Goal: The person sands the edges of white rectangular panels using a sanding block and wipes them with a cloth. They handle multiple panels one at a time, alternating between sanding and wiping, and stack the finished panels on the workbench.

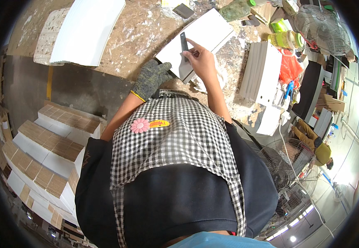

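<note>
On the stained worktable (pixel 140 31) lies a white board-like piece (pixel 206 27) with a dark line along its right side. My left hand (pixel 151 76), in a dark grey-green knit glove with a yellow cuff, grips its near-left corner; some fingertips are hidden. My right hand (pixel 201 62) is bare and closed around a narrow dark flat tool (pixel 183 41) with a hole near its upper end. The tool is over the white surface; its lower end is behind the fingers. Beside my right wrist is a crumpled white cloth (pixel 199 84).
A stack of white sheets (pixel 87 31) lies at the left, and white panels (pixel 256 72) stand at the right. Behind them are a yellow-green jar (pixel 287 40), a red plastic bag (pixel 289 68) and a fan (pixel 322 29). White-and-brown stacks (pixel 51 144) stand left; another person (pixel 316 142) is far right.
</note>
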Tool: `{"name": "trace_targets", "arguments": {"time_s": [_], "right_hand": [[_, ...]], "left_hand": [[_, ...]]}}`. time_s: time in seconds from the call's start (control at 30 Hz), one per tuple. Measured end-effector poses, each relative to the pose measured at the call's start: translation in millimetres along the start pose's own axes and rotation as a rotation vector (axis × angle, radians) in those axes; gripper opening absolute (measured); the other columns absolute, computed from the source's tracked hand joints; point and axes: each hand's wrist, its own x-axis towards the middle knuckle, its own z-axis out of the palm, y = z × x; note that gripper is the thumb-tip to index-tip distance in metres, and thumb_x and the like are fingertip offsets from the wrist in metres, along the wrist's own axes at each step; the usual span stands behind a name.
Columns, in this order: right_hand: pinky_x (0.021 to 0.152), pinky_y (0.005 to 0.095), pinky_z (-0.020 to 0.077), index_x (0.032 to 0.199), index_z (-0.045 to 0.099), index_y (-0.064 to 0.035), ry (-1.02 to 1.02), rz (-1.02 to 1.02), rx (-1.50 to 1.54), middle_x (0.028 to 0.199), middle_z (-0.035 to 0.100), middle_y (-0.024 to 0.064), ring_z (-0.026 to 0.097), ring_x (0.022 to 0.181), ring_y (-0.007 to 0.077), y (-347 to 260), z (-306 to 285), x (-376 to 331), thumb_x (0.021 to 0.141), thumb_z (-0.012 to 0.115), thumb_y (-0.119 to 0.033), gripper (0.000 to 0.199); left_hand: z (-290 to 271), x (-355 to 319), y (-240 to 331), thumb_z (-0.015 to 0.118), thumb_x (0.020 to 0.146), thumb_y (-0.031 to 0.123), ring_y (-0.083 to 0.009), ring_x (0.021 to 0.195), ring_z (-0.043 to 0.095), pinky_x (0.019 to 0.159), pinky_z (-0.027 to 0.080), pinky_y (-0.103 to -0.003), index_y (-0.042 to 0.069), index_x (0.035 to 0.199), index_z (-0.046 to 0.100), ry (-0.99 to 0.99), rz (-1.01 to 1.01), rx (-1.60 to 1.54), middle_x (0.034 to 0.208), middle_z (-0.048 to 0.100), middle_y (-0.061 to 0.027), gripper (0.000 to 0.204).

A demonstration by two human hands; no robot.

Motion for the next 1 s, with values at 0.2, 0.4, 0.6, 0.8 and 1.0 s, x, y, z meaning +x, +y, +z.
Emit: {"name": "trace_targets", "arguments": {"time_s": [0.2,0.4,0.6,0.8,1.0], "right_hand": [[0.065,0.0293,0.0518,0.137,0.066,-0.0149,-0.068,-0.035,0.015,0.082,0.073,0.0055,0.062,0.066,0.0099,-1.1,-1.3,-1.3,0.090,0.077,-0.012,0.048],[0.070,0.0343,0.0537,0.135,0.067,-0.0133,-0.140,-0.013,0.019,0.086,0.074,0.0114,0.068,0.073,0.0190,-8.0,-3.9,-8.7,0.088,0.077,-0.014,0.048],[0.073,0.0371,0.0553,0.132,0.068,-0.0120,-0.156,0.007,0.032,0.090,0.075,0.0139,0.071,0.077,0.0234,-9.4,-1.3,-15.6,0.087,0.078,-0.017,0.047],[0.071,0.0353,0.0553,0.132,0.068,-0.0137,-0.142,0.005,0.050,0.089,0.075,0.0129,0.071,0.074,0.0226,-6.3,0.7,-15.8,0.086,0.079,-0.018,0.048],[0.071,0.0345,0.0554,0.132,0.069,-0.0161,-0.161,0.013,0.034,0.089,0.075,0.0122,0.071,0.074,0.0212,-7.2,0.6,-16.1,0.085,0.080,-0.018,0.048]], "left_hand": [[11.0,0.3,-9.2,0.074,0.086,0.031,-0.0363,0.095,0.063,0.083,0.053,-0.048,0.010,0.118,0.070,0.076,0.013,-0.180,0.099,0.067,-0.0206,0.038],[-3.6,-0.2,-0.4,0.073,0.087,0.029,-0.0363,0.095,0.064,0.083,0.053,-0.047,0.009,0.118,0.070,0.023,0.082,0.043,0.102,0.067,-0.0211,0.038],[-19.6,1.3,16.0,0.072,0.087,0.025,-0.0373,0.095,0.064,0.082,0.053,-0.047,0.009,0.118,0.070,0.010,0.018,0.008,0.103,0.067,-0.0216,0.034],[-20.4,3.1,15.7,0.070,0.087,0.020,-0.0372,0.095,0.064,0.082,0.054,-0.047,0.009,0.119,0.070,-0.006,0.080,0.097,0.103,0.067,-0.0215,0.033],[-22.8,3.6,19.6,0.069,0.087,0.018,-0.0370,0.093,0.065,0.079,0.054,-0.047,0.011,0.120,0.070,-0.017,-0.024,0.036,0.100,0.066,-0.0213,0.034]]}}
